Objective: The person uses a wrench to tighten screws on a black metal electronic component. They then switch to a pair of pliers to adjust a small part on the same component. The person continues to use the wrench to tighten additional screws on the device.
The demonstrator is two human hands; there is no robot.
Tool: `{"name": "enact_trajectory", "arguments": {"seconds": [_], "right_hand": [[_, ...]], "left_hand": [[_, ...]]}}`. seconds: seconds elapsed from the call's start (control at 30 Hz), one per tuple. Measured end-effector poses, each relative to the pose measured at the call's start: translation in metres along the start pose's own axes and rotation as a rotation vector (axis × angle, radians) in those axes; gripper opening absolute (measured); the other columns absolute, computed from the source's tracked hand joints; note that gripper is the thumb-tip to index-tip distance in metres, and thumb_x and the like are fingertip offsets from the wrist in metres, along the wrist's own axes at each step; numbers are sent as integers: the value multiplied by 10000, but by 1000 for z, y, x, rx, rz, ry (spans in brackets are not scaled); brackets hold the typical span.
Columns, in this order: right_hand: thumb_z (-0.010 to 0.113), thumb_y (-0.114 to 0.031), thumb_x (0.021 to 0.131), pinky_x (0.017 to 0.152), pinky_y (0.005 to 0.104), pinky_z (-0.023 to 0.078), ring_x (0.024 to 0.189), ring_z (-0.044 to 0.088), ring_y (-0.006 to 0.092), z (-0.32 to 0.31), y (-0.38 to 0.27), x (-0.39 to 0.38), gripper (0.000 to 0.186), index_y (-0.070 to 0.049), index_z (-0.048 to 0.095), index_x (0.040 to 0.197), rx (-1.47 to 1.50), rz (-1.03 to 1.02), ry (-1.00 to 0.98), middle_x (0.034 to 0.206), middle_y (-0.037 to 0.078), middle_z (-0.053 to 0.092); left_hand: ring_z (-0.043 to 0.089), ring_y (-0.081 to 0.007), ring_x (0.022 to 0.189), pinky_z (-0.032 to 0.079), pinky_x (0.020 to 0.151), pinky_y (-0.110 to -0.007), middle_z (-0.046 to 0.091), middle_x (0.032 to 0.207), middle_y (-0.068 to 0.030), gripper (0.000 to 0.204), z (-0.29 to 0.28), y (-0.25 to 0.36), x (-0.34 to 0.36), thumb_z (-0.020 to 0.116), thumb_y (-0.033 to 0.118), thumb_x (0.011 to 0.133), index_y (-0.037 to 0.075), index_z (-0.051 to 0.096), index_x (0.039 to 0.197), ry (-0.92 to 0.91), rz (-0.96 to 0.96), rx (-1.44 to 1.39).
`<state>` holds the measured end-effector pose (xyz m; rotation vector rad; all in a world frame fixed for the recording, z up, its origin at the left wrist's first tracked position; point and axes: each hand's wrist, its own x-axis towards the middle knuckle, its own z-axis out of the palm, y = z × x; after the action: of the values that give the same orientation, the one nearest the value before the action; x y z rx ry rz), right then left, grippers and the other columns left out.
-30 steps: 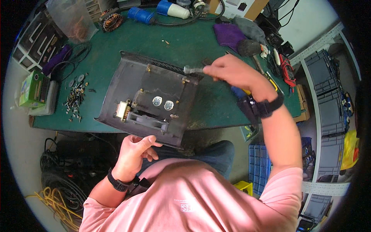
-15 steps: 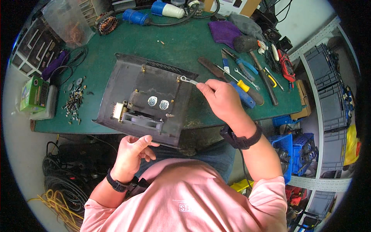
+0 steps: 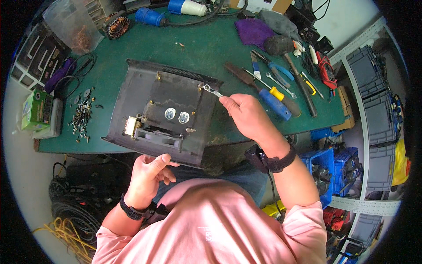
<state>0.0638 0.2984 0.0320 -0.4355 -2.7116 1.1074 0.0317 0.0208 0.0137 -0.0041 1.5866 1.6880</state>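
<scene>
The panel (image 3: 176, 94) lies inner side up on the green table (image 3: 189, 57), its near edge overhanging toward the person's lap. A second ago the right hand (image 3: 247, 115) was farther out over the table with a blurred wrench (image 3: 214, 92); now it has drawn in, and the wrench's ring end is at the brass post (image 3: 200, 87) by the panel's far right corner. The right hand is closed around the wrench's other end. The left hand (image 3: 148, 175) stays at the near edge, thumb against it; I can't tell how tightly it grips.

Just beyond the right hand, the pliers (image 3: 285, 80), the screwdriver (image 3: 276, 93) and the hammer (image 3: 304, 90), which the arm partly covered, are in plain sight. Loose screws (image 3: 80, 119) lie heaped left of the panel, near the green box (image 3: 36, 111). Purple cloth (image 3: 251, 31) and plugs (image 3: 149, 16) sit toward the back.

The right hand's curled fingers are largely hidden, the ring's fit on the post is too small to judge, and the panel's underside is out of sight.
</scene>
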Motion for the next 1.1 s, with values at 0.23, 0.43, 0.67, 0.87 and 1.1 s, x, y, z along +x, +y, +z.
{"name": "enact_trajectory", "arguments": {"seconds": [0.23,0.43,0.67,0.87,1.1], "right_hand": [[537,-375,909,614,499,439,725,580,444,-9,-7,0,425,0,605,722,-125,-3,-21,723,244,591],[547,-322,900,658,500,472,743,603,425,-51,-6,-4,343,-20,613,752,-298,19,112,758,229,621],[455,-84,830,646,478,527,736,660,374,-39,33,16,178,1,609,799,-620,-52,186,771,230,646],[557,-144,828,658,463,516,750,640,364,-38,27,3,162,-19,583,928,-715,-102,174,823,195,628],[615,-208,813,667,457,509,764,633,351,-89,-40,-58,150,-59,612,826,-752,-148,-167,797,144,609]], "left_hand": [[568,-153,458,444,475,-228,621,560,-135,453,0,-5,1,636,366,833,-86,663,803,29,24,1],[583,-166,452,438,449,-224,620,559,-131,460,-2,-7,1,637,379,842,-79,663,803,7,30,-26],[599,-177,459,456,425,-245,648,634,-137,498,2,-3,1,628,411,858,-81,653,788,15,53,-25],[617,-184,486,473,419,-244,683,855,-153,502,-8,-6,-1,603,388,890,-86,529,1037,-39,17,-102],[635,-203,528,481,444,-254,680,872,-174,493,-9,5,-5,539,407,911,-61,563,1064,-145,-15,56]]}}
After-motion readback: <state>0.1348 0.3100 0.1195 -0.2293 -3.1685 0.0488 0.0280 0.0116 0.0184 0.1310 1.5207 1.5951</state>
